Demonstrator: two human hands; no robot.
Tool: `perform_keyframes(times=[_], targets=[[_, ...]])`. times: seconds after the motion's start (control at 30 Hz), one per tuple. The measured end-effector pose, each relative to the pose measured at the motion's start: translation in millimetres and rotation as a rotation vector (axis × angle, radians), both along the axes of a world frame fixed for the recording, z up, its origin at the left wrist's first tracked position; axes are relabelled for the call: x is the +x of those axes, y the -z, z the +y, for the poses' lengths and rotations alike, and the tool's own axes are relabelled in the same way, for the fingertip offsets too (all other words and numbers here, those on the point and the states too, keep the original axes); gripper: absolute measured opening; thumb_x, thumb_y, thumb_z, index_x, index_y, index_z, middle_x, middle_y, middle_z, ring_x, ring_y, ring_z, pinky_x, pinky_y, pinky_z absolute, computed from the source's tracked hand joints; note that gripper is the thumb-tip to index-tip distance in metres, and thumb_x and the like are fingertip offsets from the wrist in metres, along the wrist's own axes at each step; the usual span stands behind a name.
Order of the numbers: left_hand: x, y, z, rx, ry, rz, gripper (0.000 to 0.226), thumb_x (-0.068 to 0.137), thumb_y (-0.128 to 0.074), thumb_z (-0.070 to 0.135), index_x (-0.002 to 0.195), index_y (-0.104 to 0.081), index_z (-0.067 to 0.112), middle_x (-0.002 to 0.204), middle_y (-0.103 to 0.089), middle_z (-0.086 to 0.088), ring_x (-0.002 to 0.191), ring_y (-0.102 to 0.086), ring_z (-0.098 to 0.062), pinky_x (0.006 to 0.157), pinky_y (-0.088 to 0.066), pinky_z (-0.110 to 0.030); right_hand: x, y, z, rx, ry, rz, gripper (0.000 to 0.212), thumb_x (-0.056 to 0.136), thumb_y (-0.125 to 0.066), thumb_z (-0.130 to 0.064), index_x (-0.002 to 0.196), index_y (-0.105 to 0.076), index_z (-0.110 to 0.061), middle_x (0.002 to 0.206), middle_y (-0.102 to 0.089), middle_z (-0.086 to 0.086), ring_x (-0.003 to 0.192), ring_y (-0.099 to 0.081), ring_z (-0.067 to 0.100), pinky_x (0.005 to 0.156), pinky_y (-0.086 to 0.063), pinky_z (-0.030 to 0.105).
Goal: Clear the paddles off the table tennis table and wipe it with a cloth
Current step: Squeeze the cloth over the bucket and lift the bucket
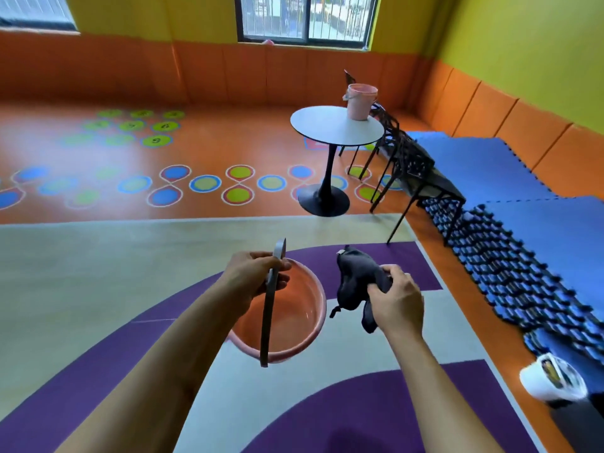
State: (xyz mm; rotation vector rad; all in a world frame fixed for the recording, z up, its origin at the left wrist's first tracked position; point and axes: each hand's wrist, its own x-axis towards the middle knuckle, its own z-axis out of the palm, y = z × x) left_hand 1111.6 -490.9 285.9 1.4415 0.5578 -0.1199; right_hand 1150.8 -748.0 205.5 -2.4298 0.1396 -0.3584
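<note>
Closest in, the left hand (253, 273) is curled round the grey handle (268, 315) of a pink bucket (322, 302) hanging above the floor. Just beside it the right hand (397, 299) clutches the dark cloth (356, 282), bunched up in the air; no paddles or table tennis table are in view, so I cannot tell whether clearing is done, and wiping looks yet to come. Farther off a round table (327, 125) carries a second pink bucket (361, 101), and the only legible writing is the digits 6 and 9 on green floor circles (156, 140)
</note>
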Motion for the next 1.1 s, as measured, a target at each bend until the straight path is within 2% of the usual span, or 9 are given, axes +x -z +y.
perform_keyframes(times=[0.23,0.4,0.47,0.6,0.8,0.97,1.1], targets=[[158.3,-12.8,40.1,0.024,-0.048,-0.038,0.009,0.091,-0.07,0.002,0.097,-0.073,-0.005,0.078,-0.074,-0.018,0.076,-0.074,-0.029,0.075,-0.063,-0.036,160.2,-0.4,41.2,-0.006,-0.005,-0.003,0.029,0.085,-0.072,-0.022,0.112,-0.066,-0.018,0.099,-0.065,0.011,0.092,-0.06,0.036,0.082,-0.051,0.043],[271.0,-19.6,61.1,0.032,-0.085,-0.026,0.009,0.093,-0.065,-0.001,0.096,-0.071,-0.006,0.085,-0.073,-0.023,0.068,-0.072,-0.024,0.061,-0.06,-0.028,286.6,6.0,68.1,0.073,-0.025,0.007,0.024,0.083,-0.071,-0.022,0.106,-0.065,-0.021,0.095,-0.065,0.008,0.094,-0.059,0.036,0.079,-0.05,0.041],[311.3,-22.2,68.1,0.033,-0.097,-0.011,0.009,0.092,-0.066,-0.002,0.097,-0.071,-0.007,0.091,-0.074,-0.027,0.069,-0.072,-0.026,0.063,-0.06,-0.03,332.1,7.3,77.3,0.106,-0.033,0.025,0.023,0.083,-0.072,-0.021,0.105,-0.065,-0.021,0.093,-0.062,0.005,0.094,-0.058,0.035,0.076,-0.048,0.039],[405.5,-25.9,84.5,0.05,-0.088,-0.012,0.007,0.091,-0.068,0.0,0.093,-0.074,-0.003,0.093,-0.075,-0.026,0.073,-0.072,-0.026,0.065,-0.06,-0.03,431.6,4.6,94.3,0.127,-0.048,0.052,0.021,0.081,-0.071,-0.022,0.101,-0.065,-0.023,0.091,-0.061,0.003,0.093,-0.059,0.033,0.08,-0.051,0.042],[542.5,-31.9,104.6,-0.009,-0.107,-0.034,0.016,0.09,-0.07,0.0,0.105,-0.07,-0.005,0.092,-0.075,-0.024,0.074,-0.075,-0.026,0.067,-0.059,-0.032,558.4,-11.5,107.1,0.104,-0.061,0.048,0.02,0.08,-0.069,-0.02,0.097,-0.062,-0.029,0.088,-0.06,0.001,0.089,-0.058,0.032,0.078,-0.051,0.043],[675.4,-38.4,121.8,-0.013,-0.088,-0.056,0.009,0.09,-0.065,-0.006,0.093,-0.071,-0.013,0.09,-0.073,-0.027,0.067,-0.071,-0.026,0.062,-0.062,-0.03,682.5,-16.9,123.8,0.071,-0.032,0.069,0.023,0.083,-0.068,-0.022,0.105,-0.064,-0.026,0.096,-0.059,0.003,0.09,-0.06,0.032,0.079,-0.052,0.041],[781.8,-42.7,142.4,-0.031,-0.012,-0.038,0.007,0.091,-0.064,-0.008,0.088,-0.071,-0.01,0.087,-0.074,-0.025,0.069,-0.069,-0.028,0.063,-0.063,-0.031,777.8,-18.4,142.4,0.04,0.015,0.085,0.025,0.082,-0.069,-0.021,0.107,-0.065,-0.025,0.098,-0.061,0.004,0.093,-0.06,0.033,0.078,-0.051,0.039]])
